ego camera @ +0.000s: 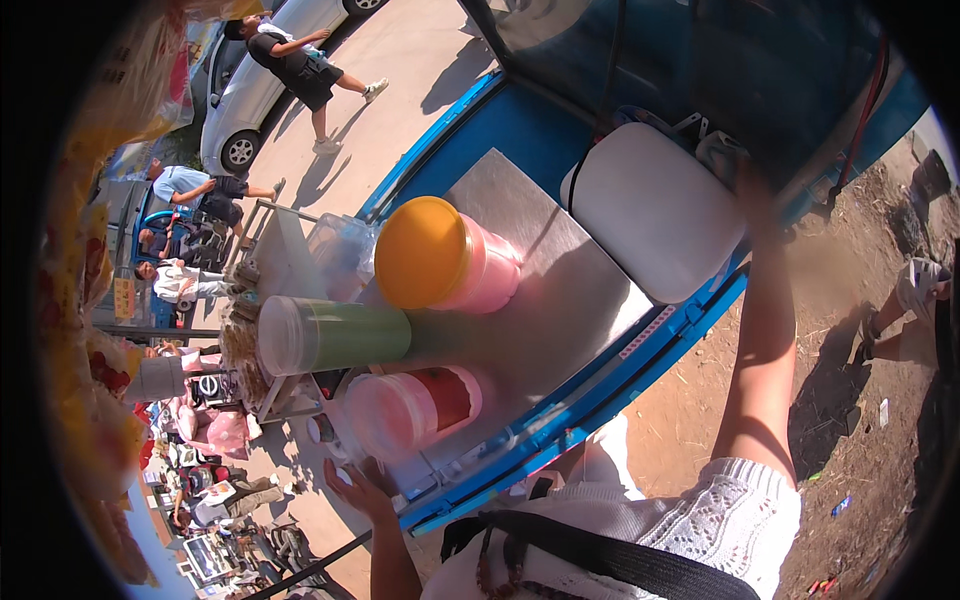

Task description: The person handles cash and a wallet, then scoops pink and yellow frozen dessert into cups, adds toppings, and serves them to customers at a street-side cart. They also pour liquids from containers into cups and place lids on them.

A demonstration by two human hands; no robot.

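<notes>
My left hand (358, 487) is beside the lower tub, its fingers apart and nothing seen in it. My right hand (750, 180) reaches to a crumpled cloth (721, 154) beside a large white plastic container (652, 210); shadow hides its fingers, so its grip cannot be told. On the metal tabletop (555, 300) of a blue cart are a pink tub with an orange lid (421, 253), a clear-lidded tub with green contents (352, 335) and a clear-lidded pink tub with a red label (397, 412).
The cart's blue edge (592, 420) runs before me. Dark sheeting (712, 52) hangs above the white container. Clear plastic bags (341, 251) lie beyond the tubs. Past the cart are several people, a parked car (259, 82) and a display of pink goods (225, 431).
</notes>
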